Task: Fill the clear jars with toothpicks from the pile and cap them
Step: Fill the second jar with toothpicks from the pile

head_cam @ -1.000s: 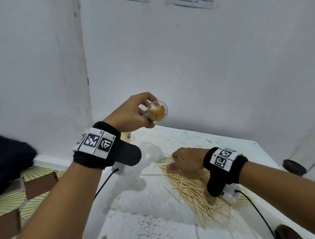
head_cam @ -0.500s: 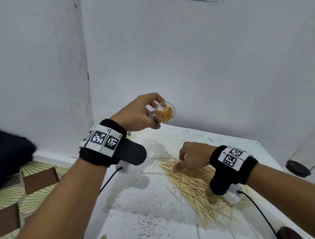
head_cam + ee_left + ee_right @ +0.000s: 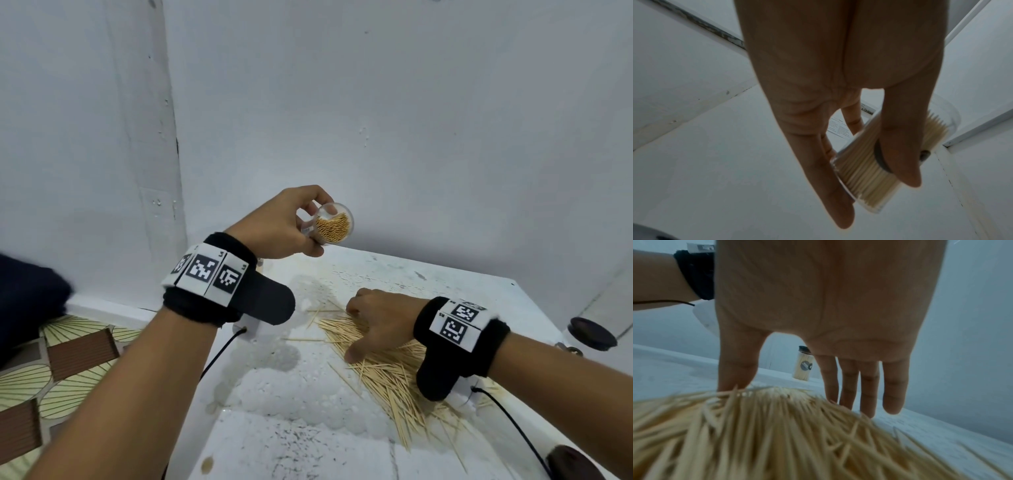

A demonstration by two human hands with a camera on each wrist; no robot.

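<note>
My left hand (image 3: 301, 226) grips a clear jar (image 3: 334, 223) partly filled with toothpicks, held up above the table's far left and tilted with its open mouth toward me. In the left wrist view the thumb and fingers (image 3: 900, 162) clasp the jar (image 3: 865, 175) from both sides. The toothpick pile (image 3: 394, 373) lies on the white table (image 3: 308, 428). My right hand (image 3: 356, 329) rests on the pile's far end. Its fingers (image 3: 869, 394) point straight down and its thumb is spread wide, touching the toothpick pile (image 3: 777, 434) without clasping any.
A capped jar full of toothpicks (image 3: 802, 368) stands at the back of the table near the wall. Two dark round lids lie to the right: one (image 3: 592, 334) by the right edge, one (image 3: 572, 462) at the front right. The table's left edge drops to a patterned floor.
My right hand has shifted on the pile's far end, and its thumb now spreads out toward me. My left hand keeps holding the jar, drifting slightly right.
</note>
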